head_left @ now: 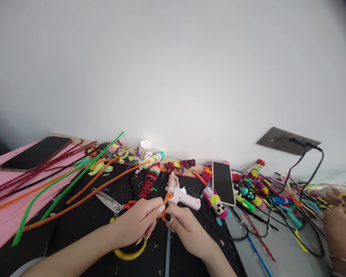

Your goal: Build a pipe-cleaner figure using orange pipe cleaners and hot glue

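Observation:
An orange pipe cleaner, bent into a small loop, is pinched between my two hands. My left hand is closed on it from the left with thumb and fingertips. My right hand, with dark thumbnail polish, grips its lower end. Just beyond lies a pale pink glue gun, its nozzle crusted with dried glue. Scissors lie left of my left hand, blades pointing away. Under that hand shows a yellow ring-shaped handle. A dark red bundle with coloured bands rests behind my hands.
Loose pipe cleaners spread across the left side, near a dark phone on pink sheets. A white-framed phone and a fuzzy figure lie right. Cables run from a wall socket. Another person's hand is far right.

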Motion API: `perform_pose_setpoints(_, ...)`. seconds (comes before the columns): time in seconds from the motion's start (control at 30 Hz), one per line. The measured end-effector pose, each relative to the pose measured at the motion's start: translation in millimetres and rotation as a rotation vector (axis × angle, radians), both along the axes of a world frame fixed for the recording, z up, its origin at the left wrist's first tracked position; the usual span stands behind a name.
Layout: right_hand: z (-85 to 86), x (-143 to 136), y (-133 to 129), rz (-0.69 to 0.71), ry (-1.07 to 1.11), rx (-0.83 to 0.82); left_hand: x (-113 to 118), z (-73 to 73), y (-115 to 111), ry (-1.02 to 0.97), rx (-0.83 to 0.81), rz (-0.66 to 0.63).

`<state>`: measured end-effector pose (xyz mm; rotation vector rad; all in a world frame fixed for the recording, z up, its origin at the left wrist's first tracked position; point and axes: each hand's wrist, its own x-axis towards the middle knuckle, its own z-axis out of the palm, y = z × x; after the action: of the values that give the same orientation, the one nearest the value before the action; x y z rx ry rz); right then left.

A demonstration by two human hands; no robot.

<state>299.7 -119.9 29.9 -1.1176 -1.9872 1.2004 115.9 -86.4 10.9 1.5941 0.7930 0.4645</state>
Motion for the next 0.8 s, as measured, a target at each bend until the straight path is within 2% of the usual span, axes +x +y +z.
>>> perform_pose_setpoints(0.8,-2.3,0.1,0.1,-0.027,0.008,0.003,0.4,-1.7,0.5,-0.033,-0.029,-0.003)
